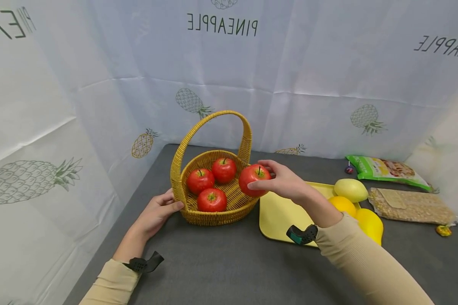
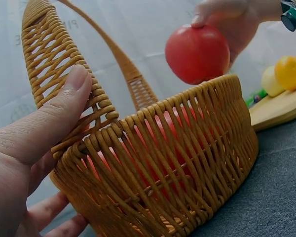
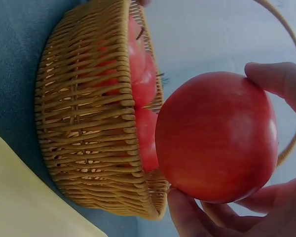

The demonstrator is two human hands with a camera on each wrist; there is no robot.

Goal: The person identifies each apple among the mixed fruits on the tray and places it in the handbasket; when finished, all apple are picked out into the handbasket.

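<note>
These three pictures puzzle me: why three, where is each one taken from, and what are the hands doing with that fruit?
There is no machine here: a person works with bare hands and wears three cameras. The wide picture comes from a camera on the head, looking down at a grey table. The other two come from cameras strapped to the wrists, so each shows its own hand's work close up.

The left hand rests against the rim of a wicker basket, thumb on the weave. The right hand holds a red apple just above the basket's right rim. Three more apples already lie inside.

Beside the basket is a yellow tray with yellow and orange fruit at its far side. Two food packets lie further right.
</note>
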